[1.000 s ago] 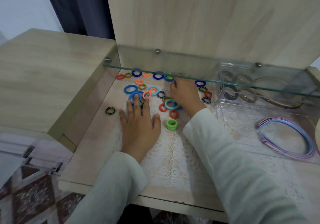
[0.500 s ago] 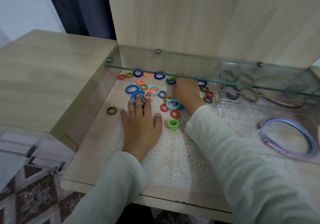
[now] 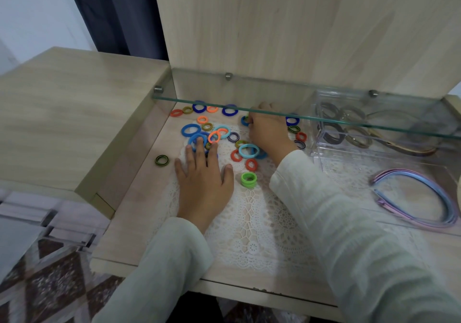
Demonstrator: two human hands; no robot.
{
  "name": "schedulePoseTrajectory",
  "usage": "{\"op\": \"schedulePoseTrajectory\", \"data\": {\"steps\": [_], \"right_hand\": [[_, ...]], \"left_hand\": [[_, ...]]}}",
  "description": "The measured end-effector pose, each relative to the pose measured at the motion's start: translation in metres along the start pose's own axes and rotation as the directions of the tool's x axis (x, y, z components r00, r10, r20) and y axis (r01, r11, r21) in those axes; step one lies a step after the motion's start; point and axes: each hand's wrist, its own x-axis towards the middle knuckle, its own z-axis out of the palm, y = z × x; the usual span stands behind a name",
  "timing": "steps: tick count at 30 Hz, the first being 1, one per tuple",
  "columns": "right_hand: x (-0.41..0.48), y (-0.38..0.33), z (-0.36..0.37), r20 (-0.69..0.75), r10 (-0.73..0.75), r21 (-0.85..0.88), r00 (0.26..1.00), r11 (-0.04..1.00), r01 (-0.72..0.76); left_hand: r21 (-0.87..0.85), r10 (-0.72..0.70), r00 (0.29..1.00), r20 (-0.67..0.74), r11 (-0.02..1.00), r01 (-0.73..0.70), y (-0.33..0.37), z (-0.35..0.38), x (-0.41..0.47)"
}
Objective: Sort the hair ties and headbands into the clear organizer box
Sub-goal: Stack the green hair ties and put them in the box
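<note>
Right hand [image 3: 268, 129] under glass shelf [image 3: 324, 120], among hair ties [image 3: 214, 133].

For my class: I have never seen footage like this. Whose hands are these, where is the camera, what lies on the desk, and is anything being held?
There is no machine here. One camera worn on a person's head looks down at their own two hands. The left hand lies flat and open on a white lace mat, fingertips touching a blue hair tie. The right hand reaches under a glass shelf and pinches a small blue and green tie. Many coloured hair ties are scattered around, including a green one. To the right stands the clear organizer box, with dark and tan ties in its rear compartments and pastel headbands in front.
</note>
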Motion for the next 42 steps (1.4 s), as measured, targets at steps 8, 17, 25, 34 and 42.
{"op": "schedulePoseTrajectory", "data": {"steps": [8,17,25,34,42], "right_hand": [[-0.011,0.003,-0.003,-0.083,0.014,0.105,0.996,0.994,-0.006],[-0.034,0.0,-0.007,-0.183,0.074,0.243,0.98,0.97,-0.028],[-0.068,0.0,-0.009,-0.288,0.03,0.284,0.957,0.957,0.056],[-0.124,0.0,-0.007,-0.329,0.105,0.606,0.939,0.785,0.124],[-0.152,0.01,-0.014,-0.346,-0.062,0.598,0.936,0.754,0.272]], "left_hand": [[0.004,0.003,1.0,0.003,1.0,-0.003,0.0,0.0,0.0],[-0.006,0.008,1.0,-0.012,1.0,-0.008,0.0,0.001,0.0],[-0.015,0.018,0.999,-0.043,1.0,-0.019,-0.001,0.002,-0.002],[-0.232,0.053,0.995,-0.087,0.97,-0.072,-0.002,-0.002,-0.004],[-0.332,0.325,0.94,-0.101,0.88,-0.34,-0.004,-0.008,-0.011]]}}
